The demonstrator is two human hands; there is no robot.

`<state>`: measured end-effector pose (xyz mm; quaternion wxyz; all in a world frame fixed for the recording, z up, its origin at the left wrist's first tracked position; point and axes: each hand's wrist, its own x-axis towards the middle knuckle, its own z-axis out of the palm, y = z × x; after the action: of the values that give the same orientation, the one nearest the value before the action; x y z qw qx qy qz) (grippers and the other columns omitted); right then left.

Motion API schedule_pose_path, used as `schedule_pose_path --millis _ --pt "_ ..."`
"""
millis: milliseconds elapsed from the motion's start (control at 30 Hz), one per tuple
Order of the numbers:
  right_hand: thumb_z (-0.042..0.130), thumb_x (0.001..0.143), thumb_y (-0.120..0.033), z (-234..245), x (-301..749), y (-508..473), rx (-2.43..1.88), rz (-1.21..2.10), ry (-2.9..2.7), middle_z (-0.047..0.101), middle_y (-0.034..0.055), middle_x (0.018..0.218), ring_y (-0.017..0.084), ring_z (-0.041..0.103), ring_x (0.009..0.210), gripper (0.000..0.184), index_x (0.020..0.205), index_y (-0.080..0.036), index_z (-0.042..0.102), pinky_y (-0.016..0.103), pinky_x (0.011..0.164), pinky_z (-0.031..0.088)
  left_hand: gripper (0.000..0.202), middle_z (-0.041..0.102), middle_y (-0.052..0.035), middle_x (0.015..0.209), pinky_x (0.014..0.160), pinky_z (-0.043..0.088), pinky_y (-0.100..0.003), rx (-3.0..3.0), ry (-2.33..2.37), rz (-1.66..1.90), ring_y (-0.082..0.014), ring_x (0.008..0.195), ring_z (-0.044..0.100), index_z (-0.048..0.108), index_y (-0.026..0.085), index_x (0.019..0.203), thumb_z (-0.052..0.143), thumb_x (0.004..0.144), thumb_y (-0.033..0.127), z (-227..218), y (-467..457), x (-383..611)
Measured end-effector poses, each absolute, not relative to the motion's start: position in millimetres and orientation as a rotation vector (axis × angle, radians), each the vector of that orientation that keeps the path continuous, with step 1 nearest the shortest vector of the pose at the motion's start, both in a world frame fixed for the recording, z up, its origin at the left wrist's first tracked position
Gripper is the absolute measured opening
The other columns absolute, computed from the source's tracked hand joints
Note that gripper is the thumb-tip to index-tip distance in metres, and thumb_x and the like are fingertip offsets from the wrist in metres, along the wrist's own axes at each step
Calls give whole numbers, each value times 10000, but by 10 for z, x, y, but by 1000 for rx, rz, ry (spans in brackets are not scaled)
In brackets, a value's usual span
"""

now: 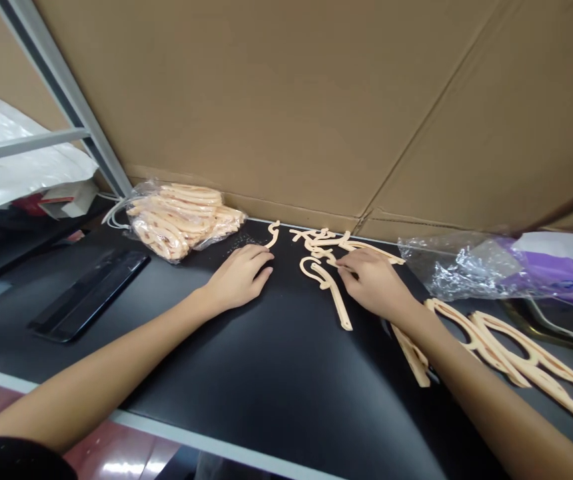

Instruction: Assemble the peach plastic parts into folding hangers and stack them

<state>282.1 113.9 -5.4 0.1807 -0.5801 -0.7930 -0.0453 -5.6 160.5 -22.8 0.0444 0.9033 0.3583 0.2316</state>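
Note:
My left hand [239,275] rests low over the black table, its fingers stretched forward and the thumb apart. Just beyond its fingertips shows a small beige curved hook piece [274,233]; its lower end is hidden behind the fingers. My right hand [372,279] is closed, thumb and fingers pinching a beige hanger hook piece at the near side of a loose pile of beige hanger parts [322,239]. Between the hands lies a separate beige hanger part with a curved hook [334,293]. More flat beige pieces [410,353] lie partly under my right forearm.
A clear bag of beige hanger parts [181,217] sits at the back left, near a dark flat tray [91,297]. On the right are folded beige hangers [521,357] and a purple package with clear plastic [546,267]. A cardboard wall [286,107] closes off the back.

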Motion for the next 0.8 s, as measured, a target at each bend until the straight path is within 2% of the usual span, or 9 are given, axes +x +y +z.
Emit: schedule_pose_path --millis 67,133,300,467,633,800 --pt "522 879 -192 35 2802 1134 -1616 -115 -2274 763 96 907 267 664 964 239 799 -178 746 408 968 461 320 633 -155 1294 1087 454 -476 2762 1097 706 -278 1243 566 634 105 1215 474 981 255 -227 1598 -50" --pt "529 878 -201 109 2788 1200 -1619 -112 -2277 765 91 928 264 669 971 236 779 -186 743 391 962 463 318 637 -156 1289 1086 455 -476 2761 1102 698 -283 1240 567 640 97 1207 476 983 252 -221 1591 -45" --pt "416 934 -154 85 2731 1593 -1652 -85 -2252 727 172 1150 284 649 1106 345 1108 -98 708 389 960 470 309 642 -154 1278 1081 459 -472 2760 1100 696 -281 1231 572 642 95 1200 475 985 242 -212 1583 -47" --pt "373 973 -183 -65 2630 1722 -1595 4 -2343 729 158 1131 260 683 1035 354 1105 -134 697 374 910 513 302 643 -145 1280 1080 462 -466 2770 1126 713 -275 1220 579 640 107 1196 483 984 254 -248 1591 -52" --pt "344 990 -229 -149 2565 1416 -1531 10 -2390 612 213 1366 327 544 1310 432 1275 -81 633 502 1103 414 303 642 -144 1282 1078 464 -462 2774 1106 742 -279 1229 571 641 105 1197 481 989 257 -268 1589 -35" --pt "325 1021 -280 -166 2494 1075 -1418 71 -2432 548 161 1463 270 455 1406 465 1376 -101 566 482 1171 371 360 581 -152 1385 1102 439 -474 2753 1078 773 -277 1288 534 597 121 1300 460 1007 277 -244 1564 -39"
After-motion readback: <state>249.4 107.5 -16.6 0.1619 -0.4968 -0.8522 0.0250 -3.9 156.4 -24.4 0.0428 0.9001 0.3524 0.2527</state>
